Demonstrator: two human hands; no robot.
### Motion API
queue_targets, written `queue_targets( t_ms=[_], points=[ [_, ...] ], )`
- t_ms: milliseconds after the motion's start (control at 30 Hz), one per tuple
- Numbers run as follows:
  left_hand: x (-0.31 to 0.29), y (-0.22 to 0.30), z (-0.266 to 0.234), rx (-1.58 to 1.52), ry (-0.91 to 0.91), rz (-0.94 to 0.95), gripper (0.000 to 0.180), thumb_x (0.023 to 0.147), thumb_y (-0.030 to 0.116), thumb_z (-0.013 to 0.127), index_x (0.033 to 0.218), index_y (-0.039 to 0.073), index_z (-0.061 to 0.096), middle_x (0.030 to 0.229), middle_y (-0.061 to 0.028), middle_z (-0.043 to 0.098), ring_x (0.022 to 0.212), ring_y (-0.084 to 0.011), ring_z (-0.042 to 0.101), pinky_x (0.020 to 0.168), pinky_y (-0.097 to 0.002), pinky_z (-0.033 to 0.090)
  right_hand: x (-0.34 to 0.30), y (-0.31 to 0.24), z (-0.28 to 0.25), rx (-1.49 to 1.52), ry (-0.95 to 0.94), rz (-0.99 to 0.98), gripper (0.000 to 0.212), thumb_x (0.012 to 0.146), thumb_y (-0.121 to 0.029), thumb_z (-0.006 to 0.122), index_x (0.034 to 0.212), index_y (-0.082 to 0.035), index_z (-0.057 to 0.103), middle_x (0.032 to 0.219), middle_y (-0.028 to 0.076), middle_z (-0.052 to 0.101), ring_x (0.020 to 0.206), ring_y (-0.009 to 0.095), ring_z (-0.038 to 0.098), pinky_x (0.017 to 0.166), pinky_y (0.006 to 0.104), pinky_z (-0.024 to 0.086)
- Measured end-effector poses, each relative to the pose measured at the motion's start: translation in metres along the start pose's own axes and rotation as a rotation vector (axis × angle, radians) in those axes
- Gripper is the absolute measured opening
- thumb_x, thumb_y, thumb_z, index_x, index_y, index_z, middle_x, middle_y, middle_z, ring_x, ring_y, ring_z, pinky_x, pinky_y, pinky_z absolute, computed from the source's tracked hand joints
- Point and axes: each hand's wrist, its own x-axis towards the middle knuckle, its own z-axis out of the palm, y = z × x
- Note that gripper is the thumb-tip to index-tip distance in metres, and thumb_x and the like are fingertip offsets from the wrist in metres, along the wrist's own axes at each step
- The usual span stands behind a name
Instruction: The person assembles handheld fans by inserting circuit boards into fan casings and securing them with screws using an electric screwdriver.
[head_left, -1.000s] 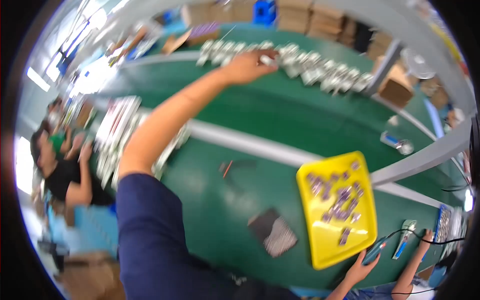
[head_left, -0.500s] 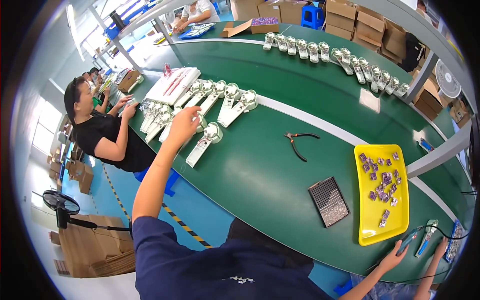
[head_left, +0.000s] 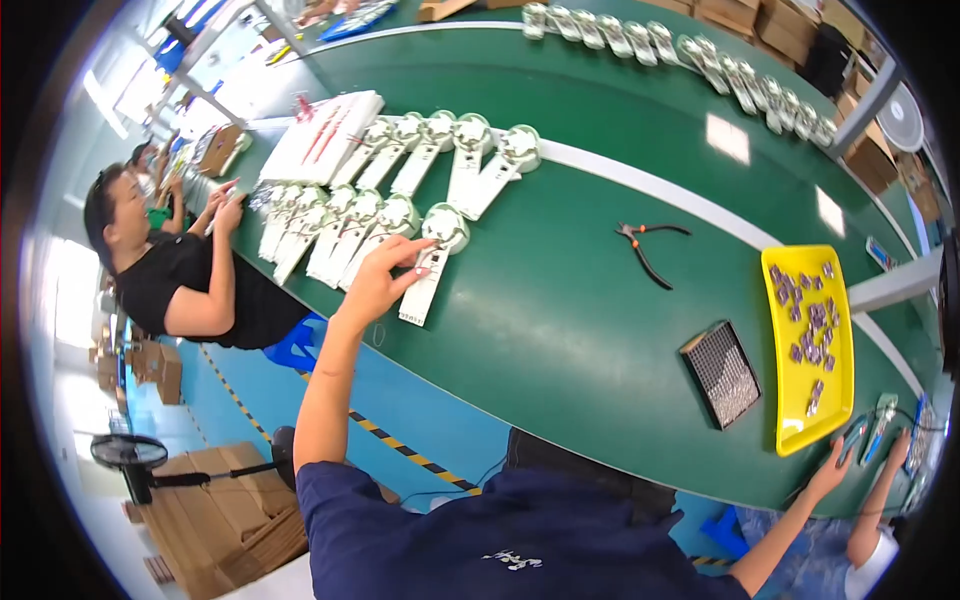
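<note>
My left hand point(head_left: 385, 275) reaches out over the green table. Its thumb and index finger close on a white handheld-fan housing point(head_left: 420, 295) with a round head, lying at the near end of a group of similar housings point(head_left: 345, 225). Far to the right, what looks like my right arm stretches along the table edge. My right hand point(head_left: 826, 472) is closed around a slim teal tool point(head_left: 852, 440), small and partly hidden near the picture's rim. Beside it lies another housing with a blue inside point(head_left: 879, 428), and a co-worker's hand point(head_left: 897, 452) is on its far side.
Orange-and-black pliers point(head_left: 648, 250), a black tray point(head_left: 722, 375) of small metal parts and a yellow tray point(head_left: 842, 370) holding several little motors lie on the table. More housings point(head_left: 620, 40) line the far side. A co-worker point(head_left: 205, 280) sits at left; a metal post point(head_left: 895, 287) stands at right.
My view has shifted, so the table sits higher and further right. My left hand has come down from above the group onto the nearest housing. The right hand stays by the teal tool.
</note>
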Motion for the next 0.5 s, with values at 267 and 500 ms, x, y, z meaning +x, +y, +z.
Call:
queue_targets(
  t_ms=[267, 500],
  points=[
    [0.022, -0.002, 0.009, -0.062, -0.094, 0.064, 0.031, 0.079, -0.002, 0.072, 0.110, 0.003, 0.069, 0.081, -0.0050, 0.058, 0.076, -0.0182, 0.053, 0.073, -0.0286, 0.044, -0.005, -0.004, -0.013, -0.023, 0.028, 0.038, 0.060, 0.093, -0.030, 0.069, 0.135, 0.009, 0.050, 0.112, 0.016, 0.068, 0.102, 0.019, 0.063, 0.095, 0.0294, 0.045],
    [0.000, -0.054, 0.028, -0.162, 0.134, 0.060, 0.012, 0.095, 0.002, 0.059, 0.103, -0.003, 0.065, 0.098, -0.0069, 0.059, 0.089, -0.0151, 0.056, 0.081, -0.0256, 0.045, -0.033, -0.066, 0.027, -0.112, 0.070, 0.051, 0.060, 0.089, -0.030, 0.071, 0.132, 0.008, 0.052, 0.117, 0.016, 0.064, 0.105, 0.021, 0.059, 0.094, 0.0315, 0.045]
  ],
)
